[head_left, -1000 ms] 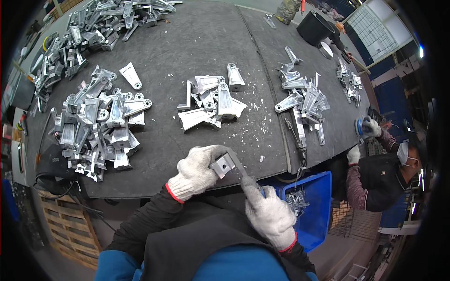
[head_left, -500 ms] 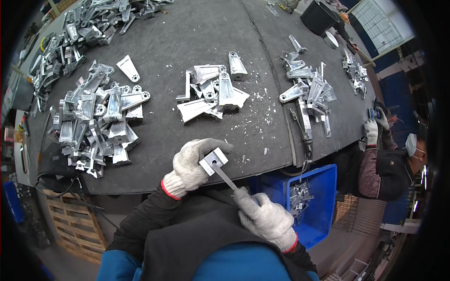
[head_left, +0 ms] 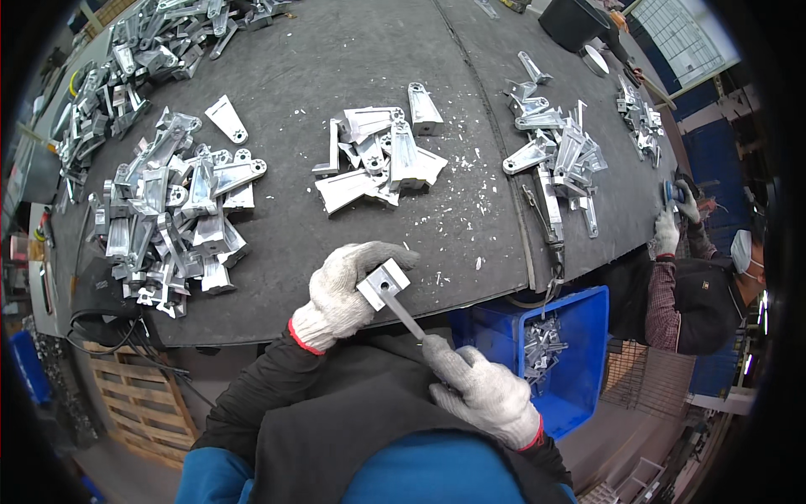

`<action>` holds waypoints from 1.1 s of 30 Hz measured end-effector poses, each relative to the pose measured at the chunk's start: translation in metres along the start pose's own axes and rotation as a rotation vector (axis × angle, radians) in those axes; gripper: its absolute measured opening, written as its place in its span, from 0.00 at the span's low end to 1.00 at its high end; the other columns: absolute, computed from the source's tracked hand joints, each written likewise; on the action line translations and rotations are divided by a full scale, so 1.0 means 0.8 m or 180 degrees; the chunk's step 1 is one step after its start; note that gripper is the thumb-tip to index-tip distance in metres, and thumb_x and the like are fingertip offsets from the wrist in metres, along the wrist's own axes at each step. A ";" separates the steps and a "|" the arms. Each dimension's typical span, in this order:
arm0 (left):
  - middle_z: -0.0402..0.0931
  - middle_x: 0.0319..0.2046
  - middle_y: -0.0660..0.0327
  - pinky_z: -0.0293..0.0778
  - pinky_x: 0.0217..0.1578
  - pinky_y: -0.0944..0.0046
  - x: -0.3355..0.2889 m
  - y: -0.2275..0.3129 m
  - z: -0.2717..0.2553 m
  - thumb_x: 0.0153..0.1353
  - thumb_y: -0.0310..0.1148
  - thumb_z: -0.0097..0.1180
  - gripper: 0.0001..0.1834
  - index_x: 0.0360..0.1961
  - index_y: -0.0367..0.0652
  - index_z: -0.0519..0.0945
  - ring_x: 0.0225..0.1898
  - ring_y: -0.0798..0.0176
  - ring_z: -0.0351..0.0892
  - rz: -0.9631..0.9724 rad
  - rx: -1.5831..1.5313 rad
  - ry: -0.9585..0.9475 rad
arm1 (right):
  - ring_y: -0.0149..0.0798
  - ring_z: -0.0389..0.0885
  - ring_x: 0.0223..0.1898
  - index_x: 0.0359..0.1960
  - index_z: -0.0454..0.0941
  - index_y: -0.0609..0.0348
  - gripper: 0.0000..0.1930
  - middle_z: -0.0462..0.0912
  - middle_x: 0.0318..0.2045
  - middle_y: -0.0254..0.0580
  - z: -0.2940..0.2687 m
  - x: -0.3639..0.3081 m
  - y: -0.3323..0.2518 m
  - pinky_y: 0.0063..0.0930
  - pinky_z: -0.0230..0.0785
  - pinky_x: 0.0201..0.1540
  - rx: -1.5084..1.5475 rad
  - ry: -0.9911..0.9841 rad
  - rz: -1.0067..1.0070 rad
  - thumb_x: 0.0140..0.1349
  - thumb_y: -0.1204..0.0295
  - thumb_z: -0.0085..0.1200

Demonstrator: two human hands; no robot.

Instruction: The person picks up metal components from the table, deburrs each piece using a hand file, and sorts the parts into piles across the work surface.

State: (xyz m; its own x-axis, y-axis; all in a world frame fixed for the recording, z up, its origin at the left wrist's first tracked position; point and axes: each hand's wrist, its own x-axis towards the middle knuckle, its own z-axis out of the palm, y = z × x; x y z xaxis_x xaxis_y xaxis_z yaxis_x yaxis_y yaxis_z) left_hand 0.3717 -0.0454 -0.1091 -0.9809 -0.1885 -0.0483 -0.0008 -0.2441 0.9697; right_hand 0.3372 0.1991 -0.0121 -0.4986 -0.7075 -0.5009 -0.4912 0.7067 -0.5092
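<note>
My left hand [head_left: 340, 287], in a white-grey knit glove with a red cuff, is closed around a silver metal bracket [head_left: 390, 277] just above the table's near edge. The bracket's square end faces me and has a round hole in it. In my right hand [head_left: 489, 393], gloved the same way, is a flat metal file [head_left: 405, 317], its handle end hidden by the fingers. My right forefinger stretches along the file. The file's tip rests against the bracket's end face beside the hole. The rest of the bracket is hidden by my left hand.
Brackets lie in piles on the dark table: a large left pile [head_left: 176, 202], a middle pile [head_left: 378, 160] and a right pile [head_left: 558, 147]. Metal shavings [head_left: 474, 197] are scattered about. A blue bin [head_left: 592, 353] holds small parts. A masked co-worker [head_left: 697, 294] works at right.
My right hand has shifted slightly down and to the right with the file, whose tip stays on the bracket. My left hand hardly moves. The whole view has shifted a little.
</note>
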 end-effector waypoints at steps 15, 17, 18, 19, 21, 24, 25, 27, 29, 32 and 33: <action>0.83 0.54 0.48 0.78 0.58 0.56 0.000 -0.009 -0.004 0.68 0.29 0.59 0.19 0.57 0.30 0.78 0.54 0.55 0.83 0.0359 0.0468 -0.0235 | 0.45 0.83 0.60 0.77 0.61 0.56 0.39 0.78 0.65 0.54 0.009 0.004 0.038 0.33 0.77 0.61 0.2001 -0.0418 -0.0894 0.64 0.74 0.62; 0.83 0.54 0.48 0.78 0.58 0.57 0.001 -0.006 -0.002 0.68 0.30 0.60 0.20 0.57 0.30 0.79 0.53 0.56 0.84 0.0159 0.0294 -0.0166 | 0.46 0.83 0.60 0.77 0.61 0.57 0.38 0.77 0.65 0.55 0.005 0.003 0.038 0.33 0.77 0.62 0.1992 -0.0429 -0.0801 0.65 0.74 0.62; 0.83 0.54 0.49 0.78 0.58 0.57 0.000 0.000 -0.001 0.67 0.33 0.60 0.21 0.57 0.30 0.79 0.53 0.56 0.83 0.0168 0.0458 -0.0145 | 0.47 0.83 0.60 0.77 0.62 0.58 0.37 0.77 0.65 0.55 0.004 0.002 0.038 0.34 0.77 0.62 0.1992 -0.0449 -0.0710 0.65 0.74 0.61; 0.83 0.54 0.49 0.78 0.57 0.57 -0.001 0.004 -0.001 0.67 0.36 0.61 0.23 0.57 0.30 0.79 0.53 0.56 0.83 0.0177 0.0621 -0.0124 | 0.47 0.83 0.60 0.77 0.62 0.58 0.37 0.77 0.65 0.55 0.002 0.003 0.037 0.34 0.77 0.62 0.1994 -0.0451 -0.0710 0.65 0.74 0.61; 0.83 0.54 0.49 0.78 0.57 0.57 -0.002 0.005 0.001 0.67 0.38 0.61 0.24 0.57 0.30 0.79 0.53 0.57 0.83 0.0156 0.0491 -0.0112 | 0.48 0.83 0.60 0.76 0.62 0.58 0.37 0.78 0.64 0.56 -0.002 0.008 0.034 0.34 0.77 0.61 0.1697 -0.0193 -0.0698 0.65 0.75 0.61; 0.83 0.54 0.48 0.78 0.57 0.56 0.000 -0.003 -0.002 0.67 0.40 0.61 0.26 0.58 0.30 0.78 0.54 0.56 0.83 0.0229 0.0268 -0.0170 | 0.49 0.84 0.57 0.76 0.62 0.58 0.37 0.80 0.60 0.56 0.002 0.006 0.034 0.36 0.79 0.59 0.1651 -0.0235 -0.0695 0.66 0.72 0.61; 0.82 0.55 0.48 0.78 0.57 0.56 0.000 -0.006 -0.003 0.67 0.40 0.61 0.26 0.58 0.30 0.77 0.54 0.56 0.83 0.0317 0.0175 -0.0247 | 0.49 0.85 0.56 0.76 0.61 0.58 0.37 0.81 0.59 0.56 0.004 0.004 0.034 0.37 0.79 0.58 0.1705 -0.0284 -0.0716 0.67 0.71 0.62; 0.82 0.56 0.48 0.78 0.58 0.56 0.001 0.001 -0.003 0.66 0.38 0.61 0.26 0.59 0.30 0.76 0.55 0.55 0.83 0.0137 0.0236 -0.0248 | 0.49 0.85 0.54 0.76 0.62 0.57 0.37 0.82 0.56 0.56 0.002 0.003 0.031 0.38 0.79 0.56 0.1654 -0.0208 -0.0801 0.66 0.70 0.62; 0.82 0.56 0.47 0.78 0.58 0.55 0.000 0.001 -0.001 0.65 0.36 0.62 0.26 0.60 0.30 0.75 0.55 0.55 0.83 -0.0051 0.0295 -0.0255 | 0.50 0.86 0.52 0.76 0.62 0.57 0.37 0.83 0.54 0.55 0.001 0.001 0.031 0.39 0.80 0.54 0.1610 -0.0133 -0.0878 0.66 0.70 0.62; 0.81 0.56 0.48 0.77 0.60 0.55 -0.002 0.000 0.003 0.65 0.30 0.60 0.24 0.60 0.30 0.75 0.56 0.54 0.82 0.0062 0.0173 -0.0103 | 0.53 0.86 0.46 0.76 0.63 0.52 0.37 0.83 0.46 0.54 -0.003 0.002 0.029 0.41 0.80 0.48 0.1216 0.0040 -0.0682 0.65 0.69 0.62; 0.82 0.56 0.48 0.77 0.60 0.55 -0.001 0.005 0.003 0.65 0.29 0.59 0.23 0.60 0.30 0.76 0.56 0.54 0.82 -0.0069 0.0229 -0.0113 | 0.55 0.86 0.43 0.76 0.64 0.49 0.36 0.82 0.43 0.53 -0.006 0.004 0.027 0.43 0.80 0.45 0.1005 0.0015 -0.0565 0.65 0.68 0.62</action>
State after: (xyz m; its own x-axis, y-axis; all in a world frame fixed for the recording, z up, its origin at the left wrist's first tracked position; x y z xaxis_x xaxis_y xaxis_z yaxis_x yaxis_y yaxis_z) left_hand 0.3724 -0.0442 -0.1047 -0.9868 -0.1496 -0.0620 -0.0348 -0.1785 0.9833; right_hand 0.3215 0.2121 -0.0209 -0.4290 -0.8184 -0.3824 -0.3260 0.5351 -0.7794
